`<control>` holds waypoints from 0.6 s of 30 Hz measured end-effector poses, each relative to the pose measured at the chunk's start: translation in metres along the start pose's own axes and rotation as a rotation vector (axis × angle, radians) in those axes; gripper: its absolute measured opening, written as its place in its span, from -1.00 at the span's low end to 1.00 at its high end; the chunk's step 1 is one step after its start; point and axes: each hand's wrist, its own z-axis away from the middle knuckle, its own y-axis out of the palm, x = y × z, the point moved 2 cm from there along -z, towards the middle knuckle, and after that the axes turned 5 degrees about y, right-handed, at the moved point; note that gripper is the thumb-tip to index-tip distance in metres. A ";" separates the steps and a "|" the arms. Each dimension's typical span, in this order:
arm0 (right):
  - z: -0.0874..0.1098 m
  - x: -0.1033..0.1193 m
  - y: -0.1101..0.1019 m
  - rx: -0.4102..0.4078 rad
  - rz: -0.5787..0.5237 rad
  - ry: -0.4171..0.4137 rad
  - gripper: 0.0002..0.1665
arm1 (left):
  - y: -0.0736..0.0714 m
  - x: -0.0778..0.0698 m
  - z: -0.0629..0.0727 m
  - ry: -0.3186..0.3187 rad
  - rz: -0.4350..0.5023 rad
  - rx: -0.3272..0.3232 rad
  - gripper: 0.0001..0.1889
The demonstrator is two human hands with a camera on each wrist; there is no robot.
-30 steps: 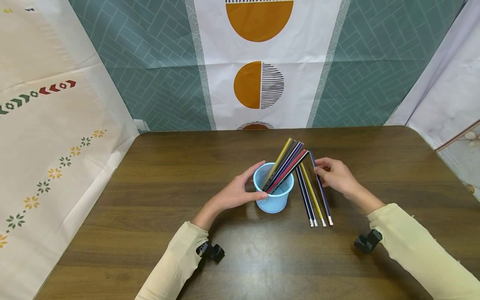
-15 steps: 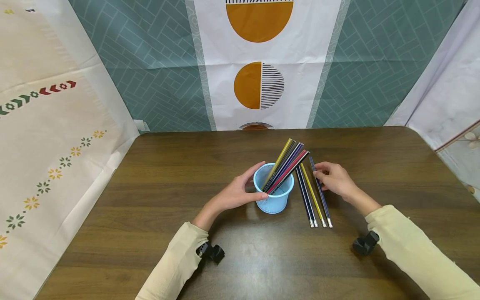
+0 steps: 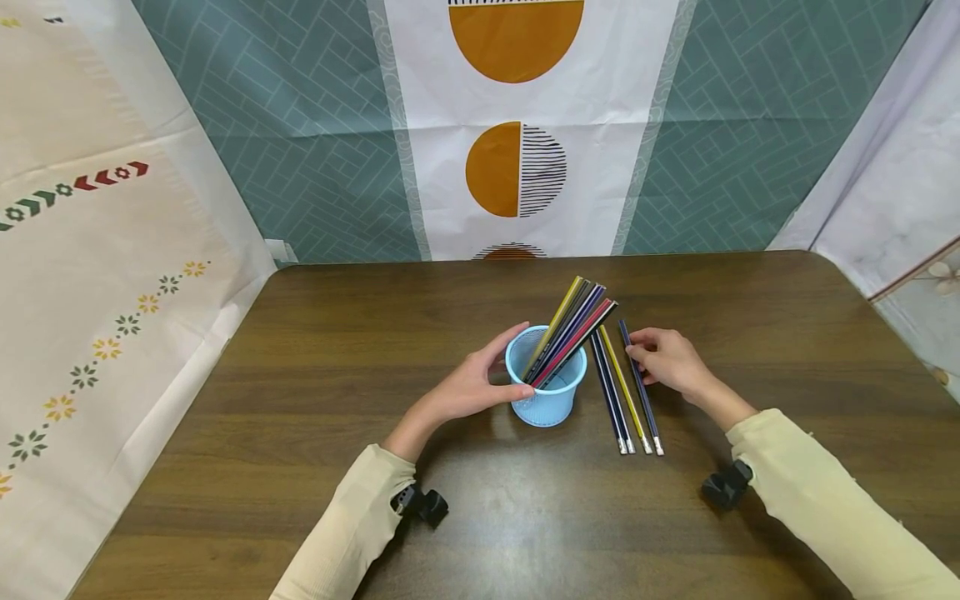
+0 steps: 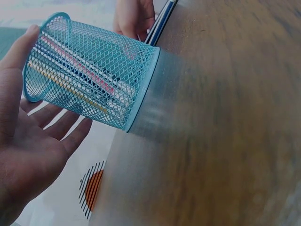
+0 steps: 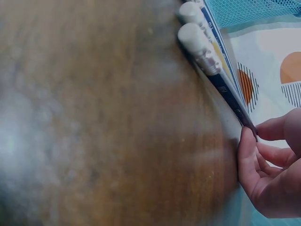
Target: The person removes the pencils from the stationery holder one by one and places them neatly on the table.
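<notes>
My left hand holds the light-blue mesh pencil cup, thumb at the near rim and fingers at the far side. Several pencils, yellow, dark, purple and red, lean to the right inside that cup. On the table beside it lie two dark blue pencils and a yellow pencil, their white erasers toward me. My right hand pinches another dark blue pencil near its far end. In the right wrist view, thumb and fingers meet on this pencil, whose eraser end lies closest to the camera.
The brown wooden table extends around both hands. Behind its far edge hangs a green and white patterned cloth. Pale cloths hang at the left and right. A black camera mount sits on each sleeve.
The pencil pinched by my right hand has come slightly toward me and left, its far end now lower beside the yellow pencil. My left hand and the cup stay put.
</notes>
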 end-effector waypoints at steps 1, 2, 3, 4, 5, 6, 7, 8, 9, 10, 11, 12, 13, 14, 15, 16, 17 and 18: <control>0.000 0.000 0.000 -0.002 0.001 0.001 -0.57 | 0.000 0.000 0.000 -0.001 -0.002 0.001 -0.09; 0.000 0.000 0.001 -0.004 0.002 0.000 -0.57 | 0.000 0.000 0.000 -0.001 -0.003 0.001 -0.09; 0.000 0.000 0.001 -0.007 0.004 0.000 -0.57 | 0.000 0.000 0.000 0.001 -0.004 0.001 -0.09; 0.000 0.000 0.001 -0.009 0.005 -0.001 -0.57 | 0.000 0.000 0.000 0.003 -0.006 0.001 -0.09; 0.000 0.000 0.001 -0.012 0.006 -0.002 -0.57 | 0.000 0.000 0.000 0.005 -0.004 0.001 -0.09; 0.000 0.000 0.002 -0.014 0.009 -0.002 -0.56 | 0.000 0.000 0.000 0.008 -0.004 0.001 -0.10; 0.000 0.000 0.002 -0.015 0.010 -0.003 -0.56 | 0.000 0.000 0.000 0.012 -0.002 0.001 -0.10; 0.001 0.000 0.002 -0.017 0.013 -0.002 -0.56 | 0.000 0.000 0.000 0.015 0.000 0.001 -0.10; 0.001 -0.001 0.002 -0.018 0.013 0.000 -0.56 | 0.000 0.000 0.000 0.017 0.002 0.001 -0.10; 0.001 0.000 0.002 -0.019 0.014 0.002 -0.56 | 0.000 0.000 0.000 0.019 0.003 0.001 -0.10; 0.001 0.000 0.002 -0.020 0.015 0.004 -0.56 | 0.000 0.000 0.000 0.020 0.004 0.001 -0.11; 0.001 0.000 0.002 -0.020 0.017 0.006 -0.56 | 0.000 0.000 0.000 0.021 0.005 0.001 -0.11; 0.001 0.000 0.002 -0.020 0.018 0.007 -0.56 | 0.000 0.000 0.000 0.021 0.005 0.000 -0.11; 0.001 0.000 0.002 -0.021 0.019 0.008 -0.56 | 0.000 0.000 0.000 0.020 0.006 0.000 -0.10; 0.001 0.000 0.002 -0.022 0.021 0.008 -0.56 | 0.000 -0.001 0.000 0.020 0.006 0.000 -0.10; 0.000 0.000 0.002 -0.023 0.023 0.007 -0.56 | 0.000 -0.001 0.000 0.019 0.006 0.000 -0.10; 0.000 -0.001 0.002 -0.025 0.026 0.006 -0.56 | 0.000 -0.001 -0.001 0.019 0.006 0.001 -0.11; 0.000 -0.001 0.002 -0.027 0.028 0.005 -0.56 | 0.000 -0.001 -0.001 0.020 0.006 0.001 -0.11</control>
